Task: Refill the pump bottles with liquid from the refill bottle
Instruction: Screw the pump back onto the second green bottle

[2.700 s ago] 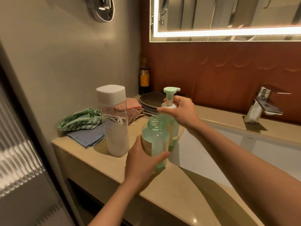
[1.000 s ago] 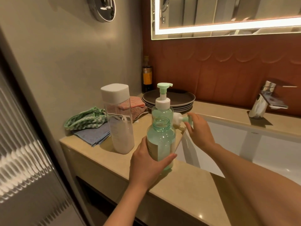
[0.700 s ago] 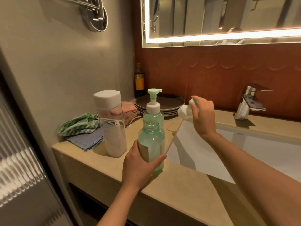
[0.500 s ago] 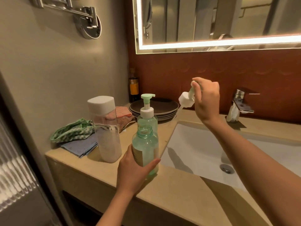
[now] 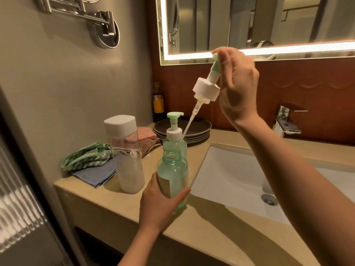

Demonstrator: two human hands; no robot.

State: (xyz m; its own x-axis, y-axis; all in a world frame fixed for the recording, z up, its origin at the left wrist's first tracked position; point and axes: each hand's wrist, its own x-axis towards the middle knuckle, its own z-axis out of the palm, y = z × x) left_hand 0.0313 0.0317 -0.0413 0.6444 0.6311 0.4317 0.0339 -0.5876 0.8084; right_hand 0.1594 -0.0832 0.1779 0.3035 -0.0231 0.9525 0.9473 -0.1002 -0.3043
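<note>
L grip (image 5: 161,206) clasps your open pump bottle (image 5: 172,173), upright on bench (image 5: 192,237). R grip (image 5: 238,89) pinches pump head (image 5: 206,90) above-right of it, long axis slanting down twd it. Refill bottle (image 5: 126,156) stands capped just left; L grip nearer.

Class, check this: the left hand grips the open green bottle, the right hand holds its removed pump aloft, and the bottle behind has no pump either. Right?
No: the head view shows the bottle behind with its pump fitted. The left hand grips the open green bottle; the right hand holds the removed pump aloft.
</note>
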